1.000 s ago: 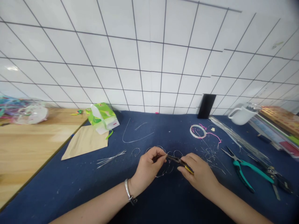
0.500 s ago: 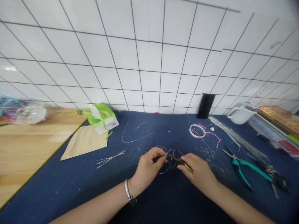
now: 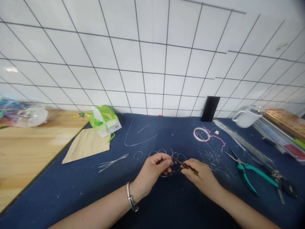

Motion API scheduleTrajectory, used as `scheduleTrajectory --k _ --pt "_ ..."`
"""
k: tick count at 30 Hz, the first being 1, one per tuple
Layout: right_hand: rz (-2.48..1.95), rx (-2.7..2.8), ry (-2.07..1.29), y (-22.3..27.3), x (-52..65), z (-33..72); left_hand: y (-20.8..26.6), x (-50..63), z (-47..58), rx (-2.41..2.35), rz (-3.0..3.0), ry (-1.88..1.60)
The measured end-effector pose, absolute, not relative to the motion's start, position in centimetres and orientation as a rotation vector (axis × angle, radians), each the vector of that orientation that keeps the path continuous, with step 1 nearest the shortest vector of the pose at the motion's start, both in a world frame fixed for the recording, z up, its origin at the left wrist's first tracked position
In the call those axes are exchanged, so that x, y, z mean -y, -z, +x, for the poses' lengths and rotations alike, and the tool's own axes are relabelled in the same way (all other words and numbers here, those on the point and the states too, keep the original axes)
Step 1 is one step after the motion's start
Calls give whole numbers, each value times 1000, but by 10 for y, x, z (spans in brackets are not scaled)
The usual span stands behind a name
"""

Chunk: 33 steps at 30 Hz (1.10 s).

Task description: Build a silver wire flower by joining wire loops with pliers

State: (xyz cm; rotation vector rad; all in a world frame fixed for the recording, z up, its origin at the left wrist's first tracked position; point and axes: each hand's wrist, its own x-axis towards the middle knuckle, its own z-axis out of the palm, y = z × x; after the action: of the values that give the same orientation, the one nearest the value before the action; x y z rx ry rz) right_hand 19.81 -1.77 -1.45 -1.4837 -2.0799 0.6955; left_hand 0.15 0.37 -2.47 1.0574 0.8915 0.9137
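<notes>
My left hand [image 3: 154, 168], with a silver bangle [image 3: 129, 194] at the wrist, is closed in a pinch on a thin wire piece bent into loops [image 3: 181, 155]. Small pink beads [image 3: 164, 175] show on its lower curve. The fingers hide part of the wire. My right hand [image 3: 202, 176] is wrapped round small pliers [image 3: 183, 163] with dark jaws and yellow-and-black handles. The jaw tips meet the wire at my left fingertips; whether they grip it is too small to tell. A short wire end [image 3: 172, 152] stands up there.
Teal-handled pliers [image 3: 260, 175], wire offcuts [image 3: 214, 157] and a long wire bundle [image 3: 245, 143] lie to the right. A ring-shaped dish [image 3: 194, 135] holds pink beads. Straight wires [image 3: 113, 163], a curved wire [image 3: 130, 144] and a green tissue pack [image 3: 105, 117] are on the left.
My left hand has shifted slightly right and turned, and the bangle has rolled at the wrist. A wire end now rises above the fingertips. The right hand with the pliers has barely moved.
</notes>
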Motion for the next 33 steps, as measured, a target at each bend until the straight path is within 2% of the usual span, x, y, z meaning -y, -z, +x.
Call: scheduleTrajectory --k 15,33 --pt "-1521 2028 -817 16 18 198 26 -4 1 -883 1041 -889" --pt "-1439 2100 -672 24 18 203 26 -5 -1 -895 1155 -931"
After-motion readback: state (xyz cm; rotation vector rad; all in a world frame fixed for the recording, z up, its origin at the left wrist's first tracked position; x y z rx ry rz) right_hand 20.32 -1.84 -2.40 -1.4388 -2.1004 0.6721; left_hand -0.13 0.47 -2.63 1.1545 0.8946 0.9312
